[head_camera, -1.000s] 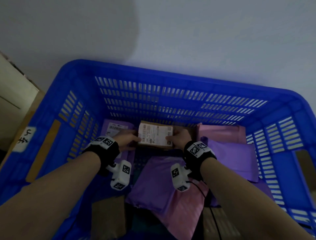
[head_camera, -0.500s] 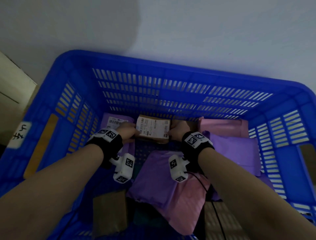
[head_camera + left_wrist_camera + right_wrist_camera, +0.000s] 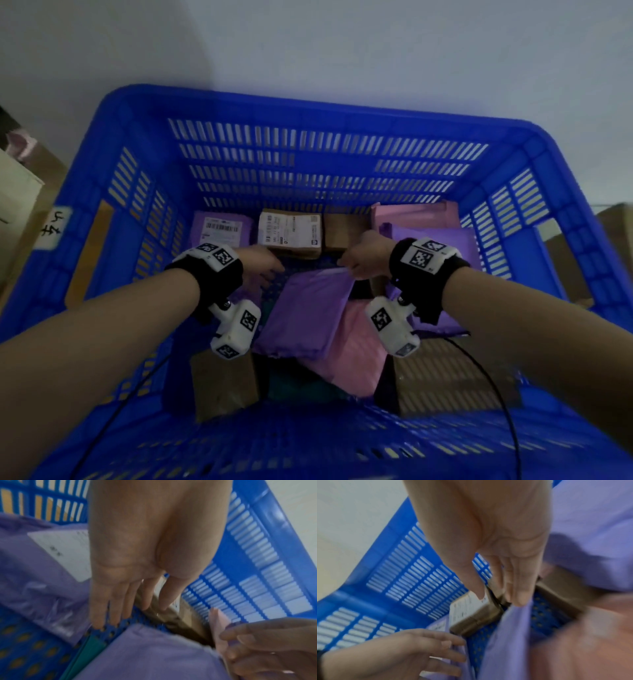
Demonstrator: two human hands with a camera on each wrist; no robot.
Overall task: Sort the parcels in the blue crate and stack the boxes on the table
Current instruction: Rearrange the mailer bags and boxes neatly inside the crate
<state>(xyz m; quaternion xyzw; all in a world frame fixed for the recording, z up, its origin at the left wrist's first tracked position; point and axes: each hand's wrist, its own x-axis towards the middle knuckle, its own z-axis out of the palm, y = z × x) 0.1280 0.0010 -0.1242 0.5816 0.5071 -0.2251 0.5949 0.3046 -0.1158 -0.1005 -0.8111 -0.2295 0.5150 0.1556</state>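
The blue crate (image 3: 308, 106) holds mailers and boxes. A brown box with a white label (image 3: 289, 233) stands against the far wall, a plain brown box (image 3: 346, 229) touching its right side. In the middle lies a purple mailer (image 3: 308, 311). My right hand (image 3: 359, 262) pinches its far edge between thumb and fingers, as the right wrist view shows the hand (image 3: 505, 588) on the mailer (image 3: 508, 635). My left hand (image 3: 263, 269) hovers with straight fingers over the crate floor, just in front of the labelled box (image 3: 173, 614), holding nothing.
A labelled purple mailer (image 3: 221, 228) lies far left, a pink mailer (image 3: 414, 214) and another purple one (image 3: 442, 246) far right. Brown boxes (image 3: 222, 380) (image 3: 445, 373), a pink mailer (image 3: 356, 346) and a teal item (image 3: 301, 383) fill the near half. Cardboard boxes (image 3: 20, 192) stand outside.
Both hands have let go of the labelled box, which now rests against the far wall. They drew back toward me, and the right hand took hold of the purple mailer's edge.
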